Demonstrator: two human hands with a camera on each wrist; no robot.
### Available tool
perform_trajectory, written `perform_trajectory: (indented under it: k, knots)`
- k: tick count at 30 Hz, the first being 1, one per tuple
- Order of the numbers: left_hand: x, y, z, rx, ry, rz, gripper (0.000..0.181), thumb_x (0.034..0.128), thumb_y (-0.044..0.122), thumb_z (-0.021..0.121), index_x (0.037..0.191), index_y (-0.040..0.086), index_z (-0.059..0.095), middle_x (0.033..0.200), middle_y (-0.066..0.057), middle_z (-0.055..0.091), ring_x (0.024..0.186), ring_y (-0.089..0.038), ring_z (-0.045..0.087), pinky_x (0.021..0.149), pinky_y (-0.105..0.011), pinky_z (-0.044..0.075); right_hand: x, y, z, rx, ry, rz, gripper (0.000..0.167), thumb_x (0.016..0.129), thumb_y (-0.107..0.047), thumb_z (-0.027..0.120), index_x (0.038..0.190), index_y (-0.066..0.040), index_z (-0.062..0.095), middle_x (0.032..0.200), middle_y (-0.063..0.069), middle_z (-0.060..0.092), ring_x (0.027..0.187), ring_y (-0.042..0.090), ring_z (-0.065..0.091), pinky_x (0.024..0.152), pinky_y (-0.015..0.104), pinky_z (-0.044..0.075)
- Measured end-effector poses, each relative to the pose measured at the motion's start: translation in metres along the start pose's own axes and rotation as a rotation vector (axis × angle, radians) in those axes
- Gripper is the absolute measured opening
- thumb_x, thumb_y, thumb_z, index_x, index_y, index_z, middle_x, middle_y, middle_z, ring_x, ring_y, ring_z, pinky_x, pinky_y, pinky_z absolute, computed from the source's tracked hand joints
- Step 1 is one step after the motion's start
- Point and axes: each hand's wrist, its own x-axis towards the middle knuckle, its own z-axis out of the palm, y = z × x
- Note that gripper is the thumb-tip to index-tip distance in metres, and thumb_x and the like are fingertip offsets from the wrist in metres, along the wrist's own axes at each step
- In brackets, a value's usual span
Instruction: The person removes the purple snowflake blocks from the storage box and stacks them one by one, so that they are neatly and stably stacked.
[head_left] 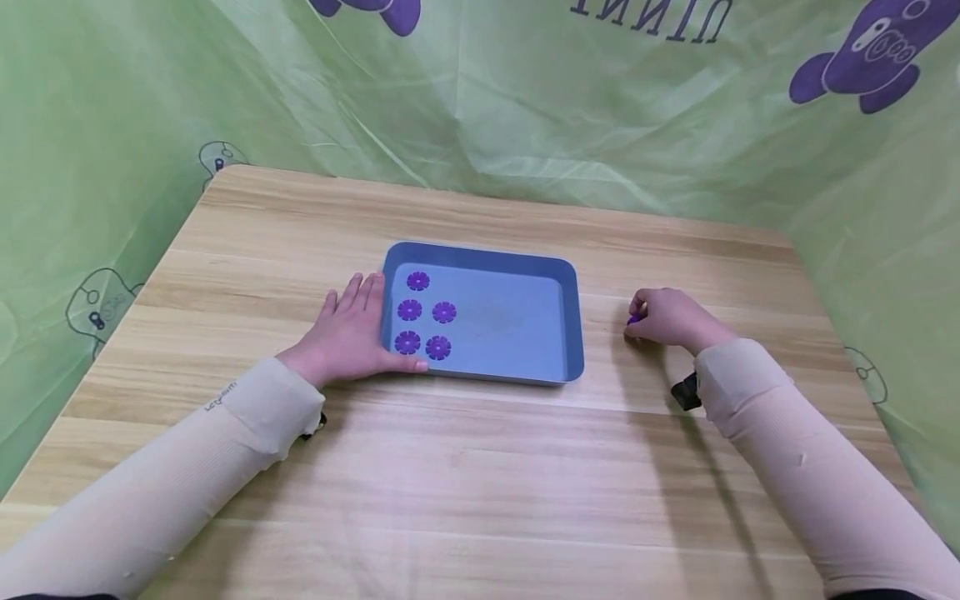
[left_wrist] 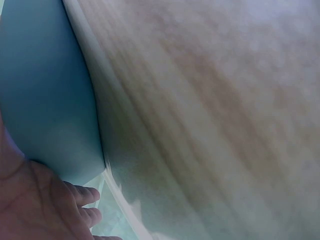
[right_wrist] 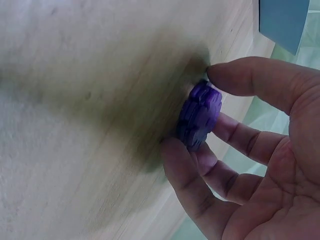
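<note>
In the head view, a blue tray (head_left: 510, 317) lies on the wooden desk (head_left: 465, 500). Five notched purple discs (head_left: 409, 310) lie flat on its left part: three in a column by the left wall, and two beside the lower pair. The left hand (head_left: 352, 333) is spread and unclenched, fingers against the tray's left side and thumb along the near edge. To the right of the tray, apart from it, the right hand (head_left: 667, 317) pinches a purple stack (head_left: 636, 318) over the desk. A green cloth (head_left: 525, 125) hangs behind.

In the left wrist view, the left palm and some fingertips show beside the tray's outer wall.

In the right wrist view, the purple stack is tilted between thumb and fingertips, its discs layered together; whether it touches the desk is unclear.
</note>
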Motion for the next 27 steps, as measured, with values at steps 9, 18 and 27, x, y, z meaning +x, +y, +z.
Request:
perform_trajectory:
  k: [9,18,27]
  knots:
    - [-0.0013,0.0021,-0.0017,-0.015,-0.012,-0.009,0.154,0.0677,0.09,0.067,0.161,-0.006,-0.007,0.169,-0.027,-0.003,0.155,-0.044,-0.006,0.121,-0.062,-0.006,-0.0035,-0.0051,-0.0005,-0.014,0.012,-0.005,0.022,0.093,-0.012,0.07,0.104,0.005,0.061,0.096,0.018,0.064,0.088,0.033,0.057,0.083,0.048,0.047]
    - [-0.001,0.0026,-0.0036,-0.024,-0.009,-0.003,0.153,0.0683,0.09,0.067,0.161,-0.005,-0.009,0.169,-0.026,-0.004,0.155,-0.044,-0.006,0.121,-0.062,-0.007,-0.0046,-0.0082,-0.0035,-0.022,0.011,0.0,0.023,0.091,-0.012,0.071,0.103,0.005,0.061,0.092,0.016,0.063,0.088,0.033,0.056,0.081,0.047,0.047]
    - [-0.0023,0.0028,-0.0041,-0.03,-0.007,-0.006,0.15,0.0711,0.084,0.072,0.161,-0.007,-0.007,0.169,-0.027,-0.003,0.155,-0.046,-0.005,0.121,-0.063,-0.006,-0.0047,-0.0082,-0.0067,0.011,-0.004,-0.007,0.035,0.093,-0.023,0.069,0.11,0.006,0.059,0.088,0.013,0.063,0.084,0.029,0.057,0.081,0.047,0.048]
